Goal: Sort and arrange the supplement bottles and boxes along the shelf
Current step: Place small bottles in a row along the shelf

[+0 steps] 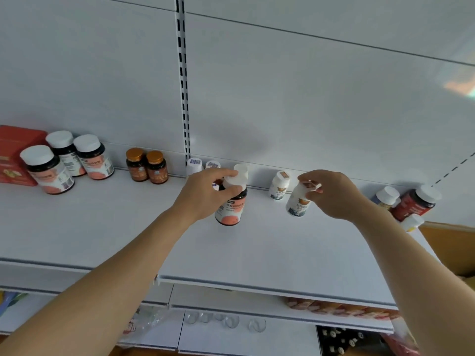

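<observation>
While left hand (205, 194) grips dark bottle (230, 204), right hand (334, 194) pinches white bottle (298, 201) over white shelf (102, 227)

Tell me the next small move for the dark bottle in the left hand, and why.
Probably carry the dark bottle with the pink label, gripped at its white cap by the left hand, leftward to the three matching bottles near the red box. They share its cap and label, so it seems to belong with them; here it stands among white bottles.
</observation>
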Tool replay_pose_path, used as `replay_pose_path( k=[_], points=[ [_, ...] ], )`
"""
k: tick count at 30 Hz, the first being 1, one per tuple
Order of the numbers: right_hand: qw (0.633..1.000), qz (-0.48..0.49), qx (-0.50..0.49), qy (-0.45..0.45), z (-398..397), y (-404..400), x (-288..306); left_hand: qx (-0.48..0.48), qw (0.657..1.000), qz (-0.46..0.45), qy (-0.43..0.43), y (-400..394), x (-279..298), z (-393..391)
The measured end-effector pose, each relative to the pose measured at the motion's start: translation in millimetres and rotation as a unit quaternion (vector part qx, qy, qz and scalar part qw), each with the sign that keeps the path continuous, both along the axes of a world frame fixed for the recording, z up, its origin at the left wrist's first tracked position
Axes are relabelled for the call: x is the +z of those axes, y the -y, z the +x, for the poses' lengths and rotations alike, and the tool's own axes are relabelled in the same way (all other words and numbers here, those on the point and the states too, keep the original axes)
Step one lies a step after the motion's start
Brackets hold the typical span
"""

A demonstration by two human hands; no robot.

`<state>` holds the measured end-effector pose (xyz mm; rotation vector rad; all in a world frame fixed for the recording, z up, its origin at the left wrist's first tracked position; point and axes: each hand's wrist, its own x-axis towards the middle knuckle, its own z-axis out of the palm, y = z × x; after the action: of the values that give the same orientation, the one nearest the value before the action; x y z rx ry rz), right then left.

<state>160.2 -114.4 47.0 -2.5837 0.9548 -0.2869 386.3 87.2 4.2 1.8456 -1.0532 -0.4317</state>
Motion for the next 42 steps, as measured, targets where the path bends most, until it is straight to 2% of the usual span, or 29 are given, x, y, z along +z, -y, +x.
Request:
replay_pose_path(
  k=[6, 10, 16, 27, 42],
  points=[
    [0.999, -0.002, -0.023, 0.028, -20.3, 19.3, -11.1, -0.033, 0.999, -0.001, -0.007, 32.0, -2.0, -24.1],
    [0.998, -0.021, 0.007, 0.059, -17.3, 33.8, -21.0, -0.031, 0.999, -0.008, -0.002, 54.0, 1.0, -37.9],
    [0.995, -0.066, 0.049, 0.061, -4.6, 68.0, -45.8, 0.003, 1.000, -0.006, -0.006, 78.2, 1.7, -50.8],
    [0.975, -0.117, 0.137, 0.128, 11.5, 89.3, -92.8, 0.036, 0.999, -0.011, 0.004, 88.4, -9.8, -53.2],
    [0.966, -0.171, 0.117, 0.157, 9.9, 90.2, -104.7, 0.034, 0.999, -0.009, 0.009, 83.8, -7.1, -50.9]
  ],
)
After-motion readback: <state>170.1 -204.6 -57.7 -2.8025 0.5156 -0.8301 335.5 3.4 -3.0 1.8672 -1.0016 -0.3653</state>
